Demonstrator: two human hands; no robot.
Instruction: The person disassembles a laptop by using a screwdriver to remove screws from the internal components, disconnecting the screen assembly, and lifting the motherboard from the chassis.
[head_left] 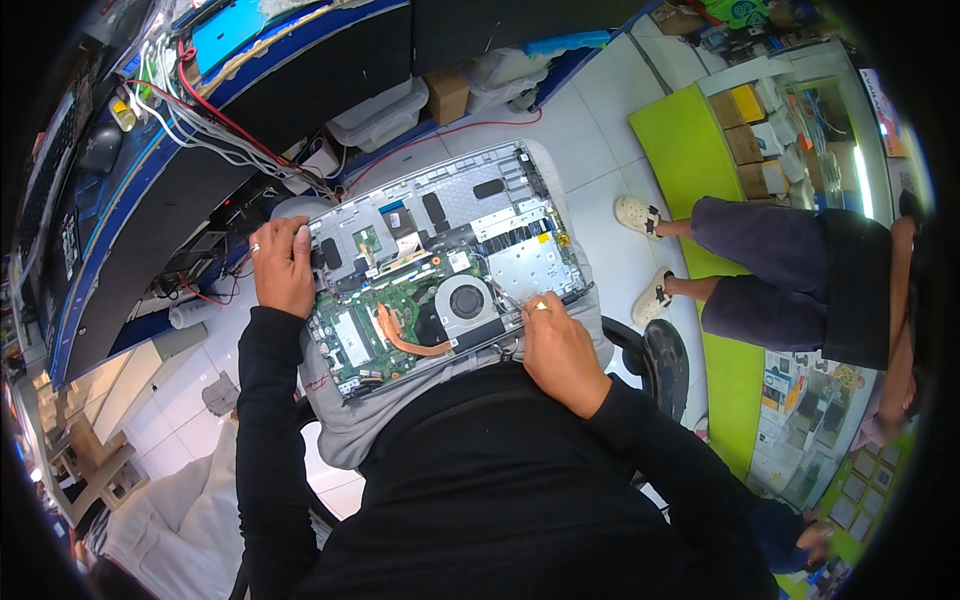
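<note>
An opened laptop base (460, 212) lies across my lap on grey cloth, its insides facing up. On it show a green circuit board (400, 300), a round cooling fan (466, 302) and a bent copper heat pipe (412, 346). My left hand (283, 268) grips the base's left edge, thumb on top and fingers curled over the side. Down at the near right part, beside the fan, my right hand (562, 352) is closed, with fingertips pinched against the base. A thin shape reaches out from those fingertips; I cannot make out what it is.
A dark-fronted workbench (310, 75) with hanging cables (215, 140) stands at the upper left. Plastic bins (380, 115) sit under it. To the right, a person's legs (760, 240) stand by a green-edged glass display counter (672, 150). A chair armrest (664, 365) is near my right elbow.
</note>
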